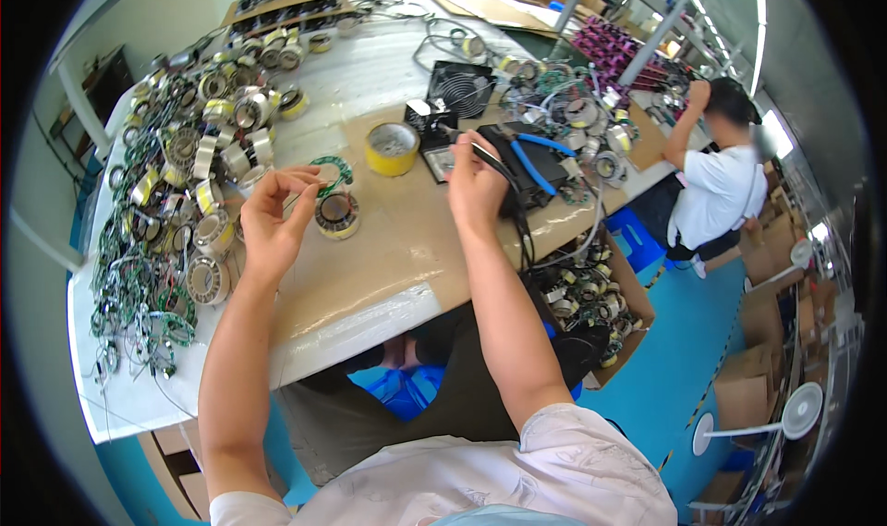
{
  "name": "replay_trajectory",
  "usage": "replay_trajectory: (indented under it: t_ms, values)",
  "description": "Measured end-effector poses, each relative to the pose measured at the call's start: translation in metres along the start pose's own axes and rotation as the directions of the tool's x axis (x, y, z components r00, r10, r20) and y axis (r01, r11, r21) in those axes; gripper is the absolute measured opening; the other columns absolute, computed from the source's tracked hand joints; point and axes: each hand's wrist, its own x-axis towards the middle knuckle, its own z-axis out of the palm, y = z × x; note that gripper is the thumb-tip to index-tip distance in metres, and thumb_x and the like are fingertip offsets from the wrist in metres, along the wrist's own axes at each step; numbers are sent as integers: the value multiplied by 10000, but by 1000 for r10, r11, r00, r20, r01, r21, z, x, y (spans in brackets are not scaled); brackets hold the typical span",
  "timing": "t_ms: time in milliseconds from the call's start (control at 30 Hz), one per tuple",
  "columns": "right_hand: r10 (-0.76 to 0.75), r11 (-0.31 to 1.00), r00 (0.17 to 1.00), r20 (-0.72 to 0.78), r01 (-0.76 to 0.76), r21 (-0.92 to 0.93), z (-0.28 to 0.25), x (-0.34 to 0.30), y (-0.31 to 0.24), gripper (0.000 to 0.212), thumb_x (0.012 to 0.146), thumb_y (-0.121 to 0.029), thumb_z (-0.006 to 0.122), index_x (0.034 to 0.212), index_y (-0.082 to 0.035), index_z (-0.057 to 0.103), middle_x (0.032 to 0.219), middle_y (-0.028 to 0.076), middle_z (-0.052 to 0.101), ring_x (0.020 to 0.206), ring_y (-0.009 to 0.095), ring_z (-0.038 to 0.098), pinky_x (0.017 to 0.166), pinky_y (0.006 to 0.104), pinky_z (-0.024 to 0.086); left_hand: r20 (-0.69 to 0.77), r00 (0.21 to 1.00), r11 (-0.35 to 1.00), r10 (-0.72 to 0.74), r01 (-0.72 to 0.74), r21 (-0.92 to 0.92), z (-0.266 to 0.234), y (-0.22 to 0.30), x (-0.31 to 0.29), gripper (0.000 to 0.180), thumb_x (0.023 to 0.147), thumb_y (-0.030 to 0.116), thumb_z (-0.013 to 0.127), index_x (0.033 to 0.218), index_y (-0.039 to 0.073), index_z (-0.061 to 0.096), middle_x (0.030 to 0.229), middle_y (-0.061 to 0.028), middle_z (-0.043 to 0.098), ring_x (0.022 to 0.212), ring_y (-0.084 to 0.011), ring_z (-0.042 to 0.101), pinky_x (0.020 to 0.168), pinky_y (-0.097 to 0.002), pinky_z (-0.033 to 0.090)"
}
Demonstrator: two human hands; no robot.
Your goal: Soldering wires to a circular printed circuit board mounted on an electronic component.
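Note:
My left hand (277,217) is closed in a pinch at the edge of a green ring-shaped circuit board (334,173). Right below that board, a copper-wound motor stator (337,216) rests on the brown work surface. My right hand (477,192) grips a soldering iron (493,160) like a pen, its front end beside a small stand (431,120); the tip is hard to make out. Between my hands stands a round yellow tub (393,147) with grey stuff inside. Blue-handled pliers (533,164) lie on a black box (528,147) to the right of my right hand.
Stators (212,157) and green wired boards (139,286) are heaped at left. Behind the stand is a black fan (460,88); another pile of stators (580,112) lies right of it. A carton (637,327) of parts stands below the table's right edge. A person (721,180) sits at right.

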Motion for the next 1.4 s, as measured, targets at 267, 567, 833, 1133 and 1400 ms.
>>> replay_trajectory:
  t_ms: [267, 567, 833, 1133, 1400]
  values:
    - [497, 847, 748, 441, -528, -59, -2, -6, -64, 215, 920, -135, 621, 1022, 48, 669, 868, 143, 730, 477, 75, 495, 402, 242, 367, 15, 1000, 1000, -19, 20, -12, -1, -4, -1, 79, 923, -61, 615, 905, 4, 574, 1024, -147, 708, 1158, -263, 619, 1018, -369, 456]
    - [-230, 864, 798, 557, 431, -261, 46, -87, -80, 233, 870, -232, 674, 822, -5, 699, 763, 218, 697, 769, 402, 687, 713, 483, 542, -32, 999, 997, -41, 38, -71, 1, -3, 0, 60, 948, -36, 608, 925, 3, 568, 1076, -164, 704, 1085, -200, 650, 937, -308, 499]
    - [-292, 907, 874, 388, 382, -179, -14, 25, -91, 236, 893, -242, 690, 869, -9, 726, 769, 170, 713, 689, 289, 708, 630, 388, 539, -217, 976, 984, 17, -55, -170, -1, 4, 5, 82, 995, 76, 604, 946, 28, 559, 1074, -167, 706, 912, -179, 680, 765, -310, 581]
    - [-255, 883, 966, 51, 254, -396, -177, 247, -117, 314, 937, -336, 672, 957, -32, 748, 757, 84, 726, 665, 137, 660, 623, 305, 504, -173, 980, 978, -96, 61, -200, 13, 3, -2, 96, 977, 70, 628, 928, 22, 561, 845, -91, 680, 767, -137, 665, 661, -288, 574]
    - [76, 290, 952, 295, 262, -920, -226, 318, 5, 337, 806, -220, 636, 979, 62, 701, 1041, 308, 686, 1029, 441, 665, 916, 489, 519, -65, 878, 876, -473, 461, -141, 8, 15, -15, 130, 1017, 168, 591, 1020, 80, 495, 633, -59, 602, 418, -118, 531, 303, -250, 347]
